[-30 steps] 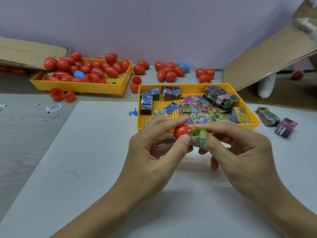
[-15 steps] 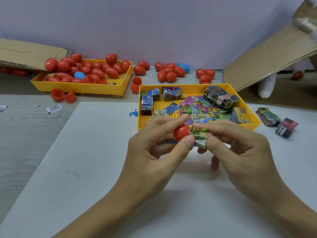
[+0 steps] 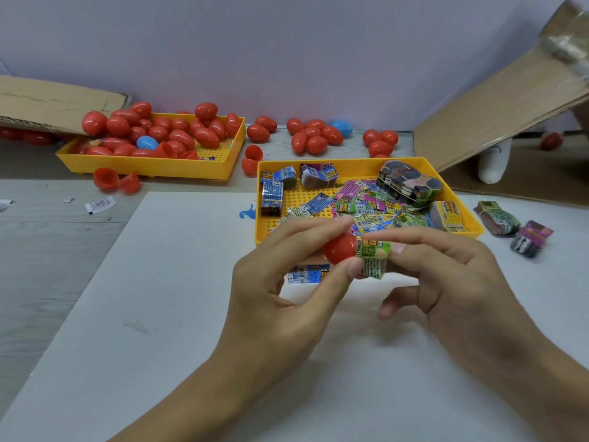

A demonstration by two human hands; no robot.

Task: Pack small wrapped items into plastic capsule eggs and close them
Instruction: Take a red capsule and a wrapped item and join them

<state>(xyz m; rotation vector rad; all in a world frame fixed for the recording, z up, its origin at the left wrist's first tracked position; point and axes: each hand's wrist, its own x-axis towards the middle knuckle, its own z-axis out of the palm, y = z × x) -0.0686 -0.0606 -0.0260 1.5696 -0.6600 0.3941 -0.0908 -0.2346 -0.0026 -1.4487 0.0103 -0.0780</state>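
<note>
My left hand (image 3: 287, 295) pinches a red egg half (image 3: 339, 248) between thumb and fingers, above the white sheet. My right hand (image 3: 446, 282) pinches a green wrapped item (image 3: 373, 258) and holds it against the open side of that egg half. A blue wrapped item (image 3: 307, 274) lies on the sheet under my hands. Just behind them stands a yellow tray (image 3: 360, 164) filled with several colourful wrapped items and bundles.
A second yellow tray (image 3: 153, 167) at the back left holds several red eggs and a blue one (image 3: 147, 142). Loose red eggs (image 3: 314, 138) and open halves (image 3: 116, 180) lie around it. Cardboard (image 3: 497, 113) leans at the right; two bundles (image 3: 516, 228) lie beside the near tray.
The green wrapped item has been folded tighter and pushed closer against the red egg half. Both hands stay in nearly the same place.
</note>
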